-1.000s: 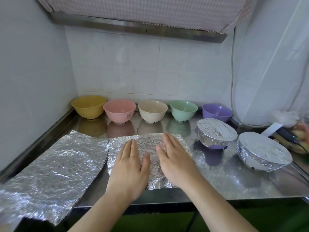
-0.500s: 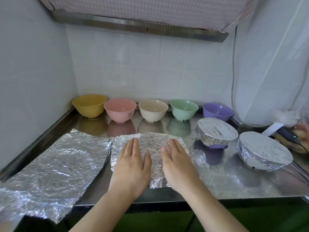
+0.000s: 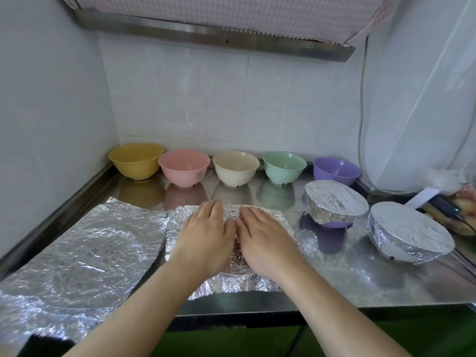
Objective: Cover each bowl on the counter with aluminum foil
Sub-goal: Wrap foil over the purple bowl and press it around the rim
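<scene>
We press our left hand (image 3: 206, 237) and right hand (image 3: 262, 239) flat, fingers straight, side by side on the small foil sheet (image 3: 273, 222) at the worktop's (image 3: 360, 276) front edge — gripping nothing. A larger foil sheet (image 3: 85, 251) overhangs the front left corner. Five uncovered bowls (image 3: 235, 168) line the back edge; two foil-covered bowls (image 3: 334, 202) sit toward the right edge. Bare steel lies open between.

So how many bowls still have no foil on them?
5, in a row along the back wall, left to right: yellow plastic bowl, pink bowl, cream bowl, green bowl, purple bowl. None looks hidden.
</scene>
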Motion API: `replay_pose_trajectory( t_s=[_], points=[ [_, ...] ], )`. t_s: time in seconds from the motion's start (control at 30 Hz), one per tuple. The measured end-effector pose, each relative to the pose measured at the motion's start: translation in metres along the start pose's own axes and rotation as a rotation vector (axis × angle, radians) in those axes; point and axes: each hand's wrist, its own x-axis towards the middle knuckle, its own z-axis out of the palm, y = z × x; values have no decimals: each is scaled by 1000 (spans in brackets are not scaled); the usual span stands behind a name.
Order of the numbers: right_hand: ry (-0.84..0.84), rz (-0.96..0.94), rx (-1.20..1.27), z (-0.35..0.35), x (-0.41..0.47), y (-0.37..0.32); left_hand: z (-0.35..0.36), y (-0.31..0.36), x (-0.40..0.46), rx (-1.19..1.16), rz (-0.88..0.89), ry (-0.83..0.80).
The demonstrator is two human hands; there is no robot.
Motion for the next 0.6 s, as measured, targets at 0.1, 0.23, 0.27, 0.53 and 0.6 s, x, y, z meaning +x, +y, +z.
replay_pose_trajectory(
  t_s=[0.1, 0.23, 0.27, 0.53, 0.6],
  points=[
    [-7, 34, 41, -4, 4, 0, 6, -1, 13, 125, 56, -120],
    [-35, 40, 149, -23, 15, -6, 7, 2, 12, 20, -40, -63],
    [-71, 15, 124, -23, 17, -9, 6, 4, 11, -29, -64, -41],
    [-74, -26, 87, -22, 15, -8, -6, 14, -14, -259, -133, 46],
    [-57, -23, 104, -23, 14, -9, -3, 15, -24, -197, -118, 40]
  ],
)
